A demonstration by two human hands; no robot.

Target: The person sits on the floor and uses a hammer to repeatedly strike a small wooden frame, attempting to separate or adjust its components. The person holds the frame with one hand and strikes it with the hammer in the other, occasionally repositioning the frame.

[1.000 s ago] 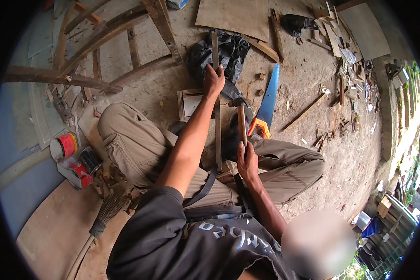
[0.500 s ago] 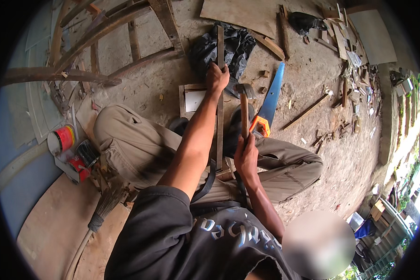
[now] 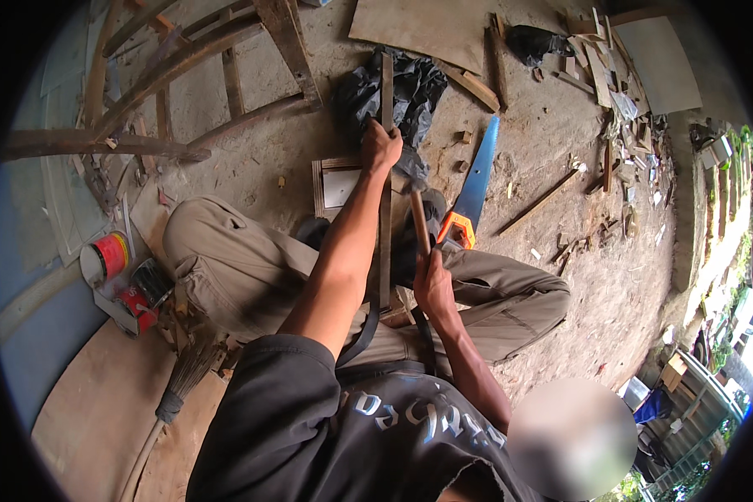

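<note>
Strip of brown wood (image 3: 386,222) runs away from the body between the spread knees, the left hand (image 3: 381,146) clenched around its upper part so that the far end sticks out past the knuckles, over the crumpled black plastic (image 3: 424,88). Fingers of the right hand (image 3: 433,283) wrap the lower handle of a hammer (image 3: 419,216), whose head points forward just right of the strip; whether the two touch, I cannot tell. Trousered legs (image 3: 234,251) bound the working gap on both sides, and a blue saw (image 3: 477,180) with an orange grip lies close beside the hammer, limiting room to the right. Left of the strip, near the left forearm, sits a shallow wooden box (image 3: 319,188). Dusty brown floor (image 3: 602,276) spreads beyond, strewn with offcuts; a dark timber frame (image 3: 201,60) stands at far left, with paint cans (image 3: 106,256) and a broom (image 3: 188,376) nearer.
</note>
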